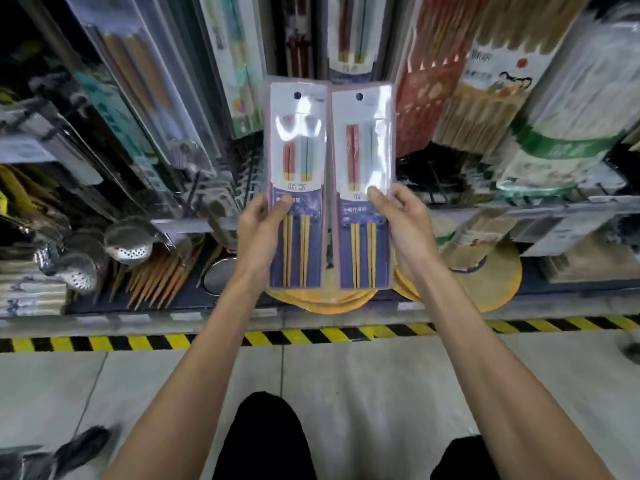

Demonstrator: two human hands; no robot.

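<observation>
While held upright and side by side in front of a shop shelf, two matching chopstick packs are recorded: the left pack point(298, 161) and the right pack point(363, 157). Their inner edges meet near the top and part slightly toward the bottom. Each is sealed in a glossy clear sleeve on which strong glare is seen. The upper card is white and is pierced by a round dark hang hole. The lower panel is dark blue-violet, and its print is too blurred to be read. Two pairs of chopsticks are shown in each pack, one red at the upper end and one pale grey-blue. A yellow band is seen below the colour, and yellow-tan shafts run down over the dark panel. The left pack is gripped at its outer edge, about mid-height, by the left hand point(258, 226), with the thumb point(284, 202) laid on the front and the fingers hidden behind. The right pack is pinched in the same way by the right hand point(405, 220), with its thumb point(375, 194) pressed on the front. Behind the packs, hanging chopstick bundles point(485, 98) are ranged. Perforated steel ladles point(128, 242) and loose wooden chopsticks point(162, 275) are stocked lower left, and round yellow mats point(332, 301) are stacked just below the packs. Black-and-yellow hazard tape point(138, 341) is laid along the shelf foot on the grey floor point(346, 375).
</observation>
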